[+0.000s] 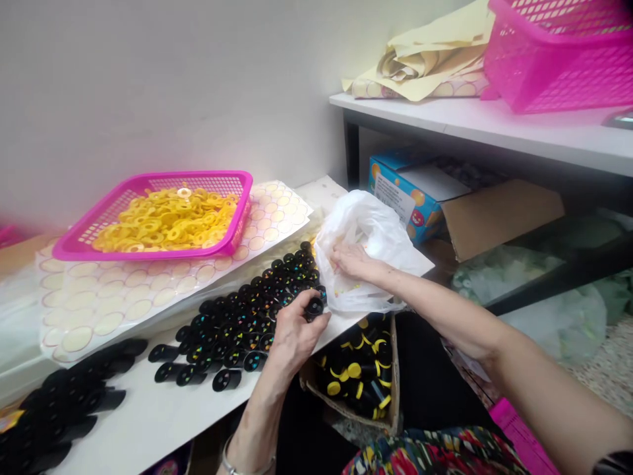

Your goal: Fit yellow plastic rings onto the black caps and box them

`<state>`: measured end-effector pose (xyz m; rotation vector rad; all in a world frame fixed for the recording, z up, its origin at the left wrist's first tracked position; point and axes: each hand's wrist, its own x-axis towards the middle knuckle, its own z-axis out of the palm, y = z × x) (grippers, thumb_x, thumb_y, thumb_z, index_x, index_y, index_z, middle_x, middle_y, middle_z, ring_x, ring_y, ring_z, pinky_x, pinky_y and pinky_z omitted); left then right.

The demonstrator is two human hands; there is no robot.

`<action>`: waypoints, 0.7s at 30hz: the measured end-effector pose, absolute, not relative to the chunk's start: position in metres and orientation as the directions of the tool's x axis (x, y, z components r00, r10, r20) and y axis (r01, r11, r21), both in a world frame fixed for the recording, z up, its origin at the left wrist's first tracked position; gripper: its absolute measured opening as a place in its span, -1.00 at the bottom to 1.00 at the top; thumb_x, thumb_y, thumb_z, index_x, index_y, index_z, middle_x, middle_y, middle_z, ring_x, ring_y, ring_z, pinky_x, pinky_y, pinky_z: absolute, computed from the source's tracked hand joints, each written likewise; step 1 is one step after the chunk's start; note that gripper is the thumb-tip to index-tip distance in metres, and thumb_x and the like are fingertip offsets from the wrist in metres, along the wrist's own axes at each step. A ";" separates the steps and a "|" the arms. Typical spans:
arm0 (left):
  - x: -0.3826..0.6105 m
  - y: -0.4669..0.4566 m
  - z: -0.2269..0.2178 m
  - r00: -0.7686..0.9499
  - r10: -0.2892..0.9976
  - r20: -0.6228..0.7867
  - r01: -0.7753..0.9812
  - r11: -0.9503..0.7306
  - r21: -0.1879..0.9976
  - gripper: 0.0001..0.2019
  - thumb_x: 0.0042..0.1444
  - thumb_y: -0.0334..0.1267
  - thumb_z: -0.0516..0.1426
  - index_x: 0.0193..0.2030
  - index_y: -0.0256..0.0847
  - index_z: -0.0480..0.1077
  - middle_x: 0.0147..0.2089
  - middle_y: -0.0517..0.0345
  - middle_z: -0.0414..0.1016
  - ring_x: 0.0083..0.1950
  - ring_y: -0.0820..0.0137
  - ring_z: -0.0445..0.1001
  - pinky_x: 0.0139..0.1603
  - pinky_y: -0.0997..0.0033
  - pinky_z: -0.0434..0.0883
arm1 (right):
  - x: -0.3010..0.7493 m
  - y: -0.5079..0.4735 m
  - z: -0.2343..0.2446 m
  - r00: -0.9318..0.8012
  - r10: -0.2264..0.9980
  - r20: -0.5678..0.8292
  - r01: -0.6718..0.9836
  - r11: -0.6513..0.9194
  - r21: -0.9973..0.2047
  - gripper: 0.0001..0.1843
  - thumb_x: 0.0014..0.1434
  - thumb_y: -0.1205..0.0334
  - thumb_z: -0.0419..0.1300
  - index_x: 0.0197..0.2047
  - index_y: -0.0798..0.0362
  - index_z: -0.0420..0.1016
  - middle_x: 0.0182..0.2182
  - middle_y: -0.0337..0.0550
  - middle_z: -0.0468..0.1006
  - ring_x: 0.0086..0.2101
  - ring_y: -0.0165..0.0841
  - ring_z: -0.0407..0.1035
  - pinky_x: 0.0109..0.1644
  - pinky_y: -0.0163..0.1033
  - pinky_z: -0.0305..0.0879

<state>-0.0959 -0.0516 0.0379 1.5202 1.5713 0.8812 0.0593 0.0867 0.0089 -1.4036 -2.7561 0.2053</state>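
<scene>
White worktable (163, 415) set against a bare wall. Left hand (294, 333) pinches one black tube (314, 307) by its sides at the near end of the tube rows (247, 316), open end up and clear of the fingers, probably to keep that end reachable. Right hand (352, 259) is pressed into the white plastic bag (380, 231) just beside it; fingers are partly hidden, so its grip cannot be told. Behind: sticker sheets (99, 297) under a pink tray (148, 251) of yellow rings (163, 221). The crowded rows leave little free surface. A cardboard box (394, 389) sits below the table edge.
</scene>
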 end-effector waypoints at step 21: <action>-0.072 -0.052 0.015 0.104 0.988 -0.114 0.573 0.034 0.819 -0.73 -0.13 -0.29 0.15 -0.22 -0.23 0.46 -0.44 0.26 0.39 -0.45 0.50 0.29 -0.42 0.56 0.25 | 0.048 0.061 0.000 -0.680 0.733 -0.020 0.562 0.504 -0.655 -0.83 -0.17 0.43 0.12 -0.44 0.20 0.50 -0.51 -0.17 0.48 -0.43 -0.37 0.34 -0.41 -0.37 0.16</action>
